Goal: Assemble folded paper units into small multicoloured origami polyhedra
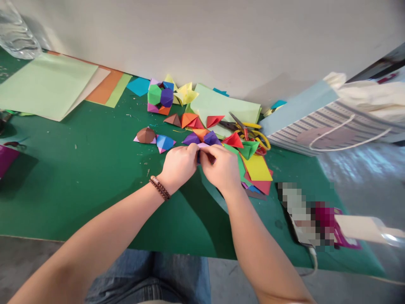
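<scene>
While most of the green counter (pixel 79 185) sits open to the left of the left hand (pixel 179 166), the crowded part is ahead of and beside the right hand (pixel 221 169), so that's where I'd worry. Way out past the hands, a stack of paper sheets (pixel 47 86) lies far off to the left, and a striped paper bag (pixel 319 126) sits far off to the right. Straight ahead of the left hand is a multicolored modular origami ball (pixel 160 98), and loose folded paper units (pixel 232 140) spread right up to the fingertips. Yellow-handled scissors (pixel 261 137) sit on the paper beyond the right hand, so a wide swing that way could snag them or scatter the pile. Both hands are closed, pinching a small folded purple-and-pink paper piece (pixel 202 151) between them and mostly hiding it. Too hard a squeeze could crush its folds, and a slip could lose it among the units. The best elbow room is left, past the bead bracelet (pixel 160 188); the counter's near edge is well behind the wrists.
</scene>
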Demonstrator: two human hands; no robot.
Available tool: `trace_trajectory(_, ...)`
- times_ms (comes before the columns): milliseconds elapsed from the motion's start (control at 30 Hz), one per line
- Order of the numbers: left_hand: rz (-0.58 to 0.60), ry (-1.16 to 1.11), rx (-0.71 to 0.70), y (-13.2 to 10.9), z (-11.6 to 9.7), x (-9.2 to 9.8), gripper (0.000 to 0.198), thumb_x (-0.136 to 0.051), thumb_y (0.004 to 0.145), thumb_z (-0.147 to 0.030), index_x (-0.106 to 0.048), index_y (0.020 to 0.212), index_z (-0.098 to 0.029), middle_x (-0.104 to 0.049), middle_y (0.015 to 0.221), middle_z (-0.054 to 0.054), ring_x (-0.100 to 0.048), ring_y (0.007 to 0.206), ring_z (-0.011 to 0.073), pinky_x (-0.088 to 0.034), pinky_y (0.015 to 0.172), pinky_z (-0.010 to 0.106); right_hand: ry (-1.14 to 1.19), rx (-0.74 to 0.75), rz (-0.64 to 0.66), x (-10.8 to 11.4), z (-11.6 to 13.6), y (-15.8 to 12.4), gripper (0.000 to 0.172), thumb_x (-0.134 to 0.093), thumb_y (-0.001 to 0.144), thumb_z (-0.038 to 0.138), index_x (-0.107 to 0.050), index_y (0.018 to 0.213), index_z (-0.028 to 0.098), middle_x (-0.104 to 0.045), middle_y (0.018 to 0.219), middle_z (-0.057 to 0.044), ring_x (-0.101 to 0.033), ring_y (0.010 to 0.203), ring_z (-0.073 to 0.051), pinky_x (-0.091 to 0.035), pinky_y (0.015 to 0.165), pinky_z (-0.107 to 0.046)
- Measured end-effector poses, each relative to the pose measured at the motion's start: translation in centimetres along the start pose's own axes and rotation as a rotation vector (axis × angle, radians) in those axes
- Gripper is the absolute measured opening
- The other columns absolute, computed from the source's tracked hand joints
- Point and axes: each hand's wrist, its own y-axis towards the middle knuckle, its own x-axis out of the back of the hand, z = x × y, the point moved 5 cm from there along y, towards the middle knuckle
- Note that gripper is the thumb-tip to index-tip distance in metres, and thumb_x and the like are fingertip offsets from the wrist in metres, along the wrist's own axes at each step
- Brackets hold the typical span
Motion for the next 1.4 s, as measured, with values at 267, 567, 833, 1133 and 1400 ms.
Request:
trace_trajectory(267,0.104,0.079,-0.032,0.0,-1.0,-0.1,0.02,-0.043,0.082,-0.005,-0.059,0.092,-0.01,-0.068,0.076,0.011,-0.066,0.072,0.0226,-0.05,0.064,0.032,0.046,-0.097,-0.017,-0.2,-0.2,-0.2,0.02,-0.051,0.086,0.024,-0.07,0.08,0.022,-0.073,0.082,-0.007,-0.067,0.076,-0.024,-0.051,0.069,-0.035)
trace_trajectory(567,-0.081,-0.368,0.142,0.5,1.1,0.1,0.018,-0.049,0.085,-0.012,-0.06,0.098,-0.018,-0.072,0.088,0.004,-0.067,0.075,0.0171,-0.05,0.068,0.027,0.142,-0.194,-0.044,-0.2,-1.6,0.1,0.022,-0.053,0.082,0.026,-0.073,0.086,0.018,-0.074,0.084,-0.009,-0.067,0.072,-0.022,-0.053,0.072,-0.037)
trace_trajectory(833,-0.039,-0.533,0.231,0.8,1.5,-0.1,0.017,-0.051,0.081,-0.01,-0.064,0.088,-0.019,-0.068,0.076,0.0,-0.058,0.063,0.0123,-0.045,0.062,0.023,0.274,-0.293,0.008,-0.2,-2.2,0.2,0.023,-0.058,0.082,0.028,-0.072,0.096,0.018,-0.074,0.093,-0.007,-0.069,0.077,-0.02,-0.055,0.073,-0.033)
trace_trajectory(1133,-0.019,-1.043,0.446,0.7,2.1,-1.0,0.026,-0.046,0.09,-0.032,-0.064,0.099,-0.015,-0.068,0.094,0.005,-0.062,0.081,0.0127,-0.05,0.071,0.022,0.389,-0.434,-0.132,0.3,-4.0,0.0,0.019,-0.063,0.079,0.034,-0.07,0.086,0.018,-0.074,0.081,-0.006,-0.069,0.073,-0.021,-0.055,0.069,-0.034)
trace_trajectory(1400,0.004,-0.742,0.309,0.7,2.0,-0.5,0.023,-0.048,0.089,-0.025,-0.068,0.084,-0.013,-0.067,0.074,0.003,-0.057,0.064,0.012,-0.046,0.06,0.023,0.352,-0.294,-0.082,0.1,-2.8,0.3,0.025,-0.062,0.079,0.028,-0.067,0.101,0.018,-0.07,0.097,-0.009,-0.066,0.08,-0.019,-0.055,0.069,-0.032)
